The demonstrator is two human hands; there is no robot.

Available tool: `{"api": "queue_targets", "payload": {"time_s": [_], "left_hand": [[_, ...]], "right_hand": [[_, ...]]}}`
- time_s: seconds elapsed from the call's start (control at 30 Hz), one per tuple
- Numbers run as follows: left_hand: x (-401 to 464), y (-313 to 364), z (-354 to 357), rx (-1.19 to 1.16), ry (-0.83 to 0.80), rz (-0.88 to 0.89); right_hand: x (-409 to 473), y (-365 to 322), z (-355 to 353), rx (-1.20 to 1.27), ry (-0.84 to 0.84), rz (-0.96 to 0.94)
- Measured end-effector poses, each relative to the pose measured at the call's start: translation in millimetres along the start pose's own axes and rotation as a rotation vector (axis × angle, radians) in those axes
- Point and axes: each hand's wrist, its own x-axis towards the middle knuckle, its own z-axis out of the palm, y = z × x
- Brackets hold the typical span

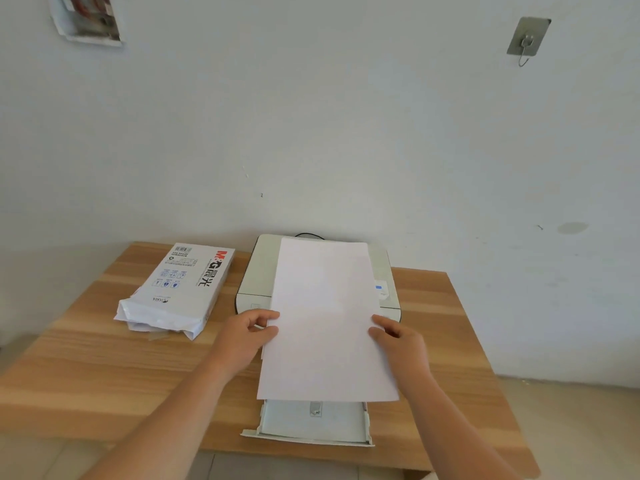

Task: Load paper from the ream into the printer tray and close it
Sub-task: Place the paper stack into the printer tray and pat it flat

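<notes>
A stack of white paper (325, 320) is held flat in the air above the printer (258, 275) and its pulled-out tray (313, 422). My left hand (247, 336) grips the stack's left edge and my right hand (398, 337) grips its right edge. The pale grey printer sits at the back of the wooden table (104, 368); the paper hides most of its top. The tray sticks out toward me past the table's front edge, and its near end shows bare. The opened ream (176, 289), a white wrapper with red and black print, lies to the left of the printer.
A white wall stands right behind the table. A metal hook (528, 38) hangs high on the right, and a wall box (86, 19) is at the top left. A black cable (308, 234) runs behind the printer. Tiled floor (575, 427) lies to the right.
</notes>
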Motion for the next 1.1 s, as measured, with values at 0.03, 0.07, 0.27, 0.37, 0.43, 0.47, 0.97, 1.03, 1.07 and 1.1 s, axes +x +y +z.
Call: {"api": "queue_targets", "payload": {"time_s": [0.03,0.07,0.27,0.37,0.43,0.47,0.97,1.03,1.07,1.1], "left_hand": [[-0.7,-0.2,3.7,-0.009,0.009,-0.003],[-1.4,-0.9,6.8,-0.011,0.019,-0.010],[-5.3,-11.1,15.6,0.029,0.003,-0.059],[-7.9,-16.8,15.9,0.052,-0.026,-0.084],[-10.0,-20.3,14.4,0.053,-0.037,-0.103],[-11.2,-21.7,13.0,0.052,-0.042,-0.113],[-49.9,-21.8,4.8,-0.264,-0.016,-0.251],[-56.6,-30.6,6.2,-0.263,-0.025,-0.289],[-59.5,-36.1,7.3,-0.257,-0.028,-0.302],[-62.6,-41.8,8.7,-0.244,-0.033,-0.313]], "right_hand": [[3.0,0.5,-3.1,-0.001,-0.010,-0.001],[5.4,1.4,-5.4,0.000,-0.019,-0.001],[4.1,16.5,-12.1,-0.002,-0.046,0.024],[-1.6,24.3,-10.1,0.001,-0.041,0.069],[-6.5,28.3,-7.5,0.008,-0.035,0.086],[-9.1,29.7,-6.3,0.007,-0.033,0.089],[-33.1,21.3,-16.0,0.090,-0.228,0.270],[-39.2,33.6,-15.0,0.089,-0.231,0.297],[-42.1,42.0,-14.0,0.099,-0.226,0.315],[-45.2,50.4,-13.0,0.112,-0.216,0.335]]}}
